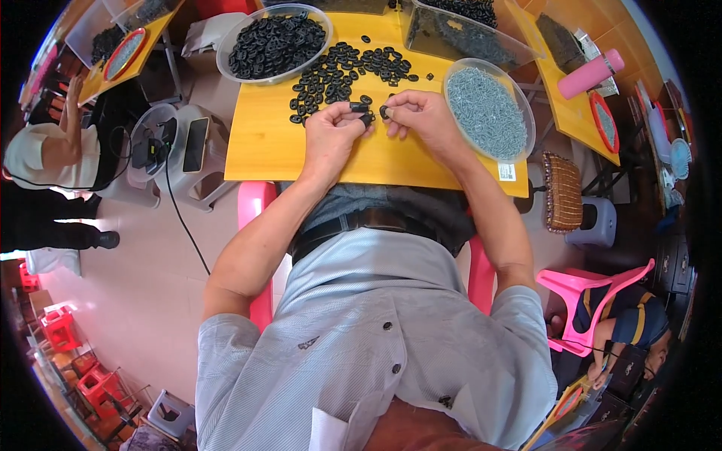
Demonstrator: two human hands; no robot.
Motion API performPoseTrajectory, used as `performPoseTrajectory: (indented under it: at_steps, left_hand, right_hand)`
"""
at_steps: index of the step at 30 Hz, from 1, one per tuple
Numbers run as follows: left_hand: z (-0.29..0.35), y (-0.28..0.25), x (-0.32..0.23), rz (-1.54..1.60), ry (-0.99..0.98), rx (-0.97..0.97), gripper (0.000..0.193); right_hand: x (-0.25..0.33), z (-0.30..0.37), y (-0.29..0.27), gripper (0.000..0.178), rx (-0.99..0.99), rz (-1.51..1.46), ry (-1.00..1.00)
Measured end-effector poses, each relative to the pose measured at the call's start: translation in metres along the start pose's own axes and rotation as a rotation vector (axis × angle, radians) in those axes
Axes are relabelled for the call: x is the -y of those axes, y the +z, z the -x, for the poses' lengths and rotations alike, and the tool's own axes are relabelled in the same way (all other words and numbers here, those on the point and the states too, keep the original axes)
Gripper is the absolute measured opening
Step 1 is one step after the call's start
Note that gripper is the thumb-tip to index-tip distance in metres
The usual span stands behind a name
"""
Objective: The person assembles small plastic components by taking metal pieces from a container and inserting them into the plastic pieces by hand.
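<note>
Both of my hands meet over the yellow table, fingertips close together. My left hand [332,141] is closed in a pinch, with a small black piece [367,119] at its fingertips; black also covers the end of a finger, perhaps a finger cot. Between the thumb and finger of my right hand [427,122] is a small black oval part [384,112]. Just beyond them, many loose black oval parts [325,84] lie spread on the tabletop. A round clear tub of small silvery metal pieces [487,111], perhaps screws, stands beside my right hand.
The yellow table [263,143] holds a round tub of black parts [277,46] at far left and a clear bin [470,43] at far right. A pink bottle [592,73] stands on a neighbouring table. Other people sit left and lower right, near stools and a pink chair [594,301].
</note>
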State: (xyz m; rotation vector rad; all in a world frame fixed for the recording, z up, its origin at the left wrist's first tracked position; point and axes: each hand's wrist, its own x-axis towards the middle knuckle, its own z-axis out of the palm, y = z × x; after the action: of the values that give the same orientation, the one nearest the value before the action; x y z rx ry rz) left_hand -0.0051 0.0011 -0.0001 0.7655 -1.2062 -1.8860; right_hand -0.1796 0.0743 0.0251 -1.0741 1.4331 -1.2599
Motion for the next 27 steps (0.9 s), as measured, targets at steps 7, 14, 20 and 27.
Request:
performPoseTrajectory:
  at_steps: [7,14,20,27]
  left_hand:
    - [-0.002,-0.002,0.002,-0.041,-0.017,-0.009,0.011]
    - [-0.001,-0.002,0.001,-0.041,-0.019,0.02,0.013]
    - [0.0,-0.002,-0.001,-0.022,-0.03,0.031,0.016]
    - [-0.002,-0.002,-0.001,-0.017,-0.05,0.02,0.017]
  right_hand:
    - [0.004,0.001,0.005,0.018,-0.027,0.008,0.006]
    - [-0.005,-0.002,0.005,0.016,-0.031,0.086,0.006]
    - [-0.005,-0.003,0.009,0.015,-0.04,0.131,-0.018]
    - [0.001,0.001,0.01,0.016,-0.022,0.069,-0.018]
